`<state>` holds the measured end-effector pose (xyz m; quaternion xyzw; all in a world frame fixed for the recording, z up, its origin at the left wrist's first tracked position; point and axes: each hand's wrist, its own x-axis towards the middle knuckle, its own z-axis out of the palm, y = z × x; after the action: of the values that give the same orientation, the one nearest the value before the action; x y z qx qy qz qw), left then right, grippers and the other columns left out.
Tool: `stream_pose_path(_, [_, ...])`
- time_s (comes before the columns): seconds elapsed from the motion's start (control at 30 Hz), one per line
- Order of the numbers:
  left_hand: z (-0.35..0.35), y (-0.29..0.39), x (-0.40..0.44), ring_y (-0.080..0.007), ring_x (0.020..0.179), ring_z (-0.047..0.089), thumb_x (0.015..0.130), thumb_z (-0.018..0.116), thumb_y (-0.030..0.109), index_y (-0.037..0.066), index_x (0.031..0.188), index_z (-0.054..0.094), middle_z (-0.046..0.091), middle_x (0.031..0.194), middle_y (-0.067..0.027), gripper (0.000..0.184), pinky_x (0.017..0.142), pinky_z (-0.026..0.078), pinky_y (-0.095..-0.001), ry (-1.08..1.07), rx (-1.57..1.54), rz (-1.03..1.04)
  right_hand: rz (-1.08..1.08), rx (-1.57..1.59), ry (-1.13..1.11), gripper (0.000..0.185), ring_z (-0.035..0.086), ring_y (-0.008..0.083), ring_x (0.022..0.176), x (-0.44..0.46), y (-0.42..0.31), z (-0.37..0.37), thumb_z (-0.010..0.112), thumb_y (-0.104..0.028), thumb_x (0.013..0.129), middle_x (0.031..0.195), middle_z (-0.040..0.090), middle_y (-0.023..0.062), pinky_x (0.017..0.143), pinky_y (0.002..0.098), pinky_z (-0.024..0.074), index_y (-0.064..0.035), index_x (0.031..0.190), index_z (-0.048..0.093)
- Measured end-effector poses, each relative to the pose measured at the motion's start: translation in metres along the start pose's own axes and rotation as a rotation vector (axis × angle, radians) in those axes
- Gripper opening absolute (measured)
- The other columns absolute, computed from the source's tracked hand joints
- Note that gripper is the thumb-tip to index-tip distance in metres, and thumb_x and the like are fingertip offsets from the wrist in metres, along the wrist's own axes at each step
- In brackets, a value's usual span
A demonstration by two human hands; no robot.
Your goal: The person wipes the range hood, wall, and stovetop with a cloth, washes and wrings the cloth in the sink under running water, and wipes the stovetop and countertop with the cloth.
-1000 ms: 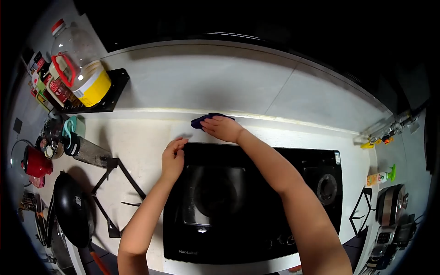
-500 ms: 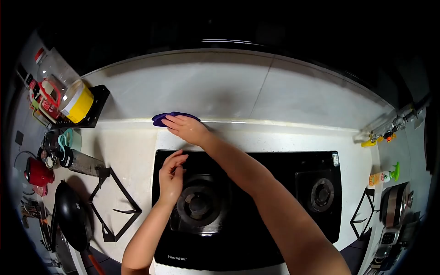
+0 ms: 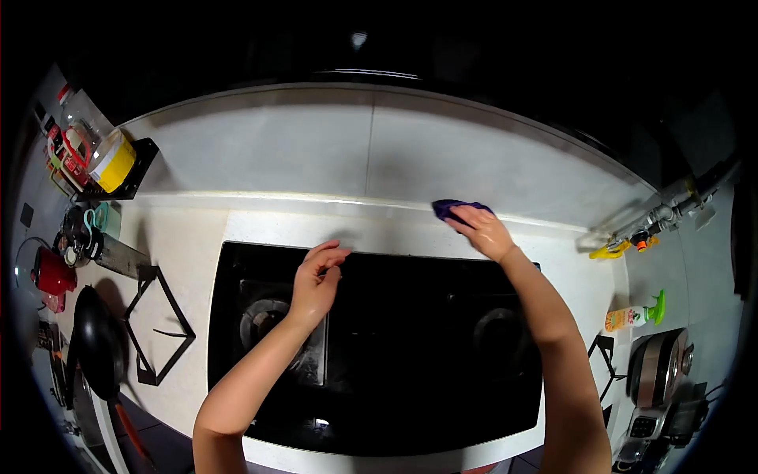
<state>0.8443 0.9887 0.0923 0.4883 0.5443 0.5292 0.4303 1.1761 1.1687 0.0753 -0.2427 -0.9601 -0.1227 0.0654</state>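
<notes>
My right hand [image 3: 485, 235] presses a dark purple cloth [image 3: 452, 208] against the ledge at the foot of the wall, right of centre. Part of the cloth sticks out to the left of its fingers. My left hand [image 3: 317, 284] hovers over the upper left part of the black stove [image 3: 395, 379], its fingers loosely bent and apart, holding nothing. The left burner [image 3: 264, 317] lies partly behind my left forearm, and the right burner [image 3: 499, 332] shows dimly beside my right forearm.
On the left are a pot stand [image 3: 189, 332], a black wok [image 3: 100, 344], a dark bottle [image 3: 118, 257] and a rack with a large oil bottle [image 3: 112, 162]. A spray bottle [image 3: 632, 317], another stand and a cooker [image 3: 659, 367] stand right, below a pipe with yellow handle [image 3: 609, 251].
My right hand and the cloth first went left along the ledge, then far to the right. The view has shifted right. My left hand stays loosely bent over the stove.
</notes>
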Motion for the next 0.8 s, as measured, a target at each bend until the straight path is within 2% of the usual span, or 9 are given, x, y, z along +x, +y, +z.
stream_pose_path(0.07, [0.015, 0.001, -0.004, -0.0111, 0.096, 0.056, 0.082, 0.043, -0.007, 0.005, 0.104, 0.060, 0.045, 0.125, -0.0052, 0.030, 0.074, 0.046, -0.0228, -0.033, 0.000, 0.012, 0.023, -0.027, 0.018, 0.049, 0.045, 0.0211, 0.115, -0.022, 0.012, -0.005, 0.051, -0.003, 0.072, 0.124, 0.049, 0.0040, 0.093, 0.0343, 0.0379, -0.0145, 0.120, 0.052])
stream_pose_path(0.1, [0.021, 0.009, -0.007, -0.0132, 0.089, 0.059, 0.077, 0.043, -0.011, 0.000, 0.101, 0.060, 0.046, 0.122, -0.0113, 0.032, 0.082, 0.044, -0.0239, -0.007, -0.055, 0.005, 0.035, 0.006, 0.032, 0.047, 0.046, 0.0212, 0.113, -0.026, 0.015, -0.008, 0.052, -0.003, 0.071, 0.122, 0.050, 0.0037, 0.092, 0.0343, 0.0390, -0.0137, 0.117, 0.054])
stream_pose_path(0.27, [0.001, 0.020, -0.029, -0.0132, 0.089, 0.057, 0.078, 0.043, -0.012, 0.002, 0.103, 0.060, 0.048, 0.118, -0.0098, 0.033, 0.080, 0.044, -0.0236, -0.015, -0.052, 0.014, -0.024, 0.091, 0.179, 0.036, 0.050, 0.0219, 0.104, 0.005, -0.012, -0.035, 0.058, -0.005, 0.067, 0.115, 0.055, 0.0024, 0.086, 0.0330, 0.0442, -0.0106, 0.102, 0.063])
stream_pose_path(0.33, [-0.022, 0.016, -0.036, -0.0115, 0.095, 0.055, 0.082, 0.042, -0.008, 0.006, 0.104, 0.061, 0.046, 0.124, -0.0044, 0.033, 0.075, 0.046, -0.0229, -0.015, -0.031, 0.030, -0.149, 0.049, 0.321, 0.031, 0.052, 0.0211, 0.098, 0.049, -0.045, -0.050, 0.059, -0.008, 0.067, 0.112, 0.056, 0.0015, 0.082, 0.0324, 0.0459, -0.0104, 0.097, 0.064])
stream_pose_path(0.5, [-0.087, 0.021, -0.049, -0.0115, 0.096, 0.055, 0.081, 0.042, -0.009, 0.005, 0.104, 0.061, 0.046, 0.124, -0.0049, 0.033, 0.076, 0.047, -0.0236, 0.077, -0.017, 0.029, -0.381, 0.117, 0.654, 0.018, 0.055, 0.0199, 0.095, 0.212, -0.129, -0.059, 0.062, -0.011, 0.072, 0.111, 0.058, 0.0031, 0.075, 0.0310, 0.0459, -0.0050, 0.089, 0.064])
stream_pose_path(0.57, [-0.107, 0.016, -0.049, -0.0121, 0.097, 0.055, 0.081, 0.042, -0.008, 0.004, 0.104, 0.060, 0.046, 0.124, -0.0053, 0.032, 0.076, 0.047, -0.0239, 0.096, -0.004, 0.022, -0.482, -0.065, 0.664, 0.019, 0.050, 0.0210, 0.102, 0.275, -0.153, -0.039, 0.056, -0.011, 0.078, 0.117, 0.054, 0.0054, 0.083, 0.0298, 0.0415, -0.0043, 0.094, 0.062])
stream_pose_path(0.63, [-0.114, 0.018, -0.048, -0.0126, 0.097, 0.055, 0.082, 0.042, -0.005, 0.005, 0.103, 0.060, 0.047, 0.124, -0.0043, 0.030, 0.076, 0.047, -0.0238, 0.100, -0.056, -0.038, -0.229, 0.037, 0.627, 0.032, 0.046, 0.0184, 0.110, 0.318, -0.172, -0.027, 0.053, -0.011, 0.080, 0.126, 0.048, 0.0013, 0.088, 0.0269, 0.0396, -0.0063, 0.111, 0.056])
stream_pose_path(0.77, [-0.104, 0.020, -0.035, -0.0124, 0.096, 0.055, 0.083, 0.043, -0.003, 0.007, 0.103, 0.061, 0.047, 0.124, -0.0029, 0.028, 0.075, 0.047, -0.0241, 0.078, -0.083, -0.096, -0.210, -0.195, 0.395, 0.049, 0.029, 0.0118, 0.127, 0.305, -0.164, -0.005, 0.052, -0.010, 0.080, 0.143, 0.025, -0.0095, 0.097, 0.0245, 0.0348, -0.0151, 0.128, 0.043])
stream_pose_path(0.8, [-0.097, 0.021, -0.032, -0.0124, 0.096, 0.055, 0.083, 0.044, -0.003, 0.007, 0.104, 0.061, 0.047, 0.124, -0.0027, 0.028, 0.075, 0.047, -0.0242, 0.063, -0.082, -0.094, -0.215, -0.193, 0.385, 0.050, 0.029, 0.0115, 0.127, 0.292, -0.155, 0.000, 0.052, -0.010, 0.080, 0.143, 0.025, -0.0093, 0.097, 0.0243, 0.0343, -0.0155, 0.129, 0.043])
